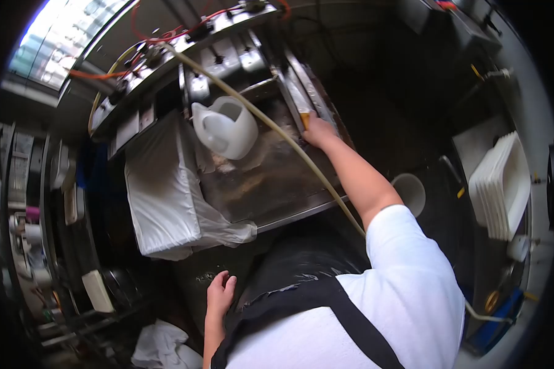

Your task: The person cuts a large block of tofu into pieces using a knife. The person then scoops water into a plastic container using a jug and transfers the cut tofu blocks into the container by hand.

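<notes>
My right hand (320, 131) reaches out to the far right side of a wet metal worktable (271, 178). Its fingers are closed on a small yellow thing (305, 119), whose kind is mostly hidden, against a metal rail (297, 92). Low near my apron hangs my left hand (220, 291), holding nothing, its thumb and fingers apart. A white plastic jug (243, 136) with a cut-open top sits on the worktable. In front of it a pale hose (277, 128) runs diagonally across the surface.
A white cloth (160, 190) drapes a boxy block at the worktable's left. Stacked white tubs (498, 184) stand at right, near a pale bucket (409, 194). Metal equipment with red tubing (188, 34) lines the back. Shelves (49, 246) fill the left side.
</notes>
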Demonstrator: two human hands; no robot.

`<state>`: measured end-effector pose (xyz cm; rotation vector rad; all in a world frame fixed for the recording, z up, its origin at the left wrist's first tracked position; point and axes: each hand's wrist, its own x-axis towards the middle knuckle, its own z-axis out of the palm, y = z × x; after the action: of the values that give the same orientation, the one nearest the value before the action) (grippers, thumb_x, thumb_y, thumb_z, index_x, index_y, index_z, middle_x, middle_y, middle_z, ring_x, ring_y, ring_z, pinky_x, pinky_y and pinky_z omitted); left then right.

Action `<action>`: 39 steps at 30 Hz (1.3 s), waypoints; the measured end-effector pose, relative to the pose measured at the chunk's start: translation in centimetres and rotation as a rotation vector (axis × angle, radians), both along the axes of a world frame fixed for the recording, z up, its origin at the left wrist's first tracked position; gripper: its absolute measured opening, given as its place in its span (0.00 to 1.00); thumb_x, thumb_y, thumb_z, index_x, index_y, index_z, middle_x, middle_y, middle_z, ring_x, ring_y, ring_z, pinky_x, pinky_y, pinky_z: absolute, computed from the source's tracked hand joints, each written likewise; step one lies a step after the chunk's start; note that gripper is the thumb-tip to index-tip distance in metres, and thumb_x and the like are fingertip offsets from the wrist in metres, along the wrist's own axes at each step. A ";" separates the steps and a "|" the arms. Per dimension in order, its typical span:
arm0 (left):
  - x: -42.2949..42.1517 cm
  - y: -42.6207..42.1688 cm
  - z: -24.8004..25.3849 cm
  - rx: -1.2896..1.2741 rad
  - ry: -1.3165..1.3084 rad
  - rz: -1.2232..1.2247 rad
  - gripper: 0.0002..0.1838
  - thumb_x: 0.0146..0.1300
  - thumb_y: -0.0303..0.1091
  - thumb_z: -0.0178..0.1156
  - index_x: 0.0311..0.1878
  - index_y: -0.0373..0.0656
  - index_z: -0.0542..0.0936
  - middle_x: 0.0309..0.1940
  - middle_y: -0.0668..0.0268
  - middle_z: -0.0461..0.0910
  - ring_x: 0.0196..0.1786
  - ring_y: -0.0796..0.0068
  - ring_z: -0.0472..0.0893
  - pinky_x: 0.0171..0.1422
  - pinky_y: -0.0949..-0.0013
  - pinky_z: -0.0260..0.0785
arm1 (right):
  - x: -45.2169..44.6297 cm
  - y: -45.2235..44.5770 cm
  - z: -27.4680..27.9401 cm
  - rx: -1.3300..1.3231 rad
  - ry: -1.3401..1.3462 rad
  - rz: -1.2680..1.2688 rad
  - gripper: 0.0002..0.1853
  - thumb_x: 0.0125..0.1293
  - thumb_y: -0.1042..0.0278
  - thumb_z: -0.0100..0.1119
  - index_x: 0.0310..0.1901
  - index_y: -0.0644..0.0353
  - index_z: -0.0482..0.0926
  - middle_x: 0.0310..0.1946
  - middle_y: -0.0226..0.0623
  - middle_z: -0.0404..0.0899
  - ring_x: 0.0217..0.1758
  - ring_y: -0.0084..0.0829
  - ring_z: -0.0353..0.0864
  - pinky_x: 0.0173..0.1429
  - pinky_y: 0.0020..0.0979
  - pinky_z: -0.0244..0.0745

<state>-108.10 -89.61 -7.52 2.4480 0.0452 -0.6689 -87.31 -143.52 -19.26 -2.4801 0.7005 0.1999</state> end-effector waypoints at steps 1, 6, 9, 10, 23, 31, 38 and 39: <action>-0.3 -0.1 0.2 0.004 -0.013 0.019 0.25 0.71 0.42 0.67 0.62 0.32 0.80 0.52 0.48 0.87 0.55 0.60 0.87 0.62 0.62 0.78 | -0.7 0.1 0.8 0.066 0.008 -0.015 0.47 0.60 0.55 0.65 0.78 0.64 0.56 0.59 0.61 0.81 0.63 0.57 0.82 0.67 0.48 0.77; -0.9 0.2 -0.2 -0.083 -0.096 0.118 0.24 0.70 0.44 0.66 0.58 0.33 0.82 0.48 0.49 0.88 0.51 0.57 0.88 0.58 0.61 0.79 | -4.8 0.4 -1.1 0.677 -0.609 -0.156 0.33 0.66 0.64 0.61 0.71 0.68 0.70 0.34 0.31 0.79 0.32 0.21 0.76 0.38 0.27 0.75; 0.2 -0.1 0.2 -0.188 -0.105 0.163 0.22 0.71 0.44 0.65 0.56 0.32 0.83 0.45 0.51 0.88 0.47 0.62 0.88 0.55 0.62 0.78 | -11.8 6.8 5.9 0.597 -0.767 -0.022 0.34 0.68 0.70 0.59 0.74 0.62 0.61 0.39 0.34 0.75 0.32 0.21 0.75 0.33 0.26 0.73; 0.9 -0.5 0.7 -0.233 -0.101 0.174 0.22 0.71 0.43 0.65 0.55 0.33 0.83 0.44 0.52 0.88 0.47 0.63 0.87 0.54 0.63 0.78 | -13.6 8.4 6.7 0.599 -0.724 0.041 0.40 0.66 0.73 0.60 0.78 0.56 0.54 0.43 0.37 0.74 0.34 0.22 0.75 0.35 0.26 0.74; 8.0 -3.3 4.1 -0.946 -0.046 0.242 0.22 0.78 0.44 0.61 0.63 0.36 0.78 0.46 0.68 0.84 0.45 0.79 0.83 0.48 0.72 0.76 | -18.0 26.8 13.6 0.266 -0.535 0.816 0.38 0.67 0.75 0.62 0.79 0.56 0.63 0.46 0.53 0.82 0.48 0.51 0.86 0.54 0.42 0.81; 2.9 6.7 1.9 -0.950 0.051 0.423 0.17 0.78 0.44 0.61 0.57 0.40 0.81 0.44 0.68 0.85 0.42 0.80 0.83 0.47 0.73 0.77 | -13.7 30.5 5.8 0.358 -0.375 0.292 0.37 0.72 0.60 0.64 0.77 0.67 0.62 0.68 0.60 0.75 0.71 0.51 0.77 0.73 0.39 0.70; -2.9 12.9 -0.5 -0.917 0.052 0.609 0.16 0.78 0.43 0.61 0.56 0.40 0.81 0.44 0.68 0.85 0.41 0.80 0.84 0.46 0.72 0.77 | -4.1 33.6 6.8 0.127 -0.231 0.464 0.42 0.69 0.50 0.65 0.76 0.69 0.63 0.63 0.64 0.78 0.68 0.55 0.78 0.74 0.45 0.70; -3.7 13.7 -0.7 -0.921 0.040 0.644 0.16 0.78 0.43 0.61 0.55 0.40 0.81 0.44 0.68 0.85 0.41 0.80 0.84 0.46 0.72 0.77 | -1.2 32.5 4.6 0.015 -0.493 0.465 0.41 0.68 0.50 0.66 0.75 0.67 0.65 0.66 0.63 0.76 0.71 0.55 0.75 0.76 0.46 0.68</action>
<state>-111.79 -75.91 -8.27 1.4080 0.4210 -0.3238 -88.55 -111.04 -14.65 -2.4945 -0.0844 -0.2334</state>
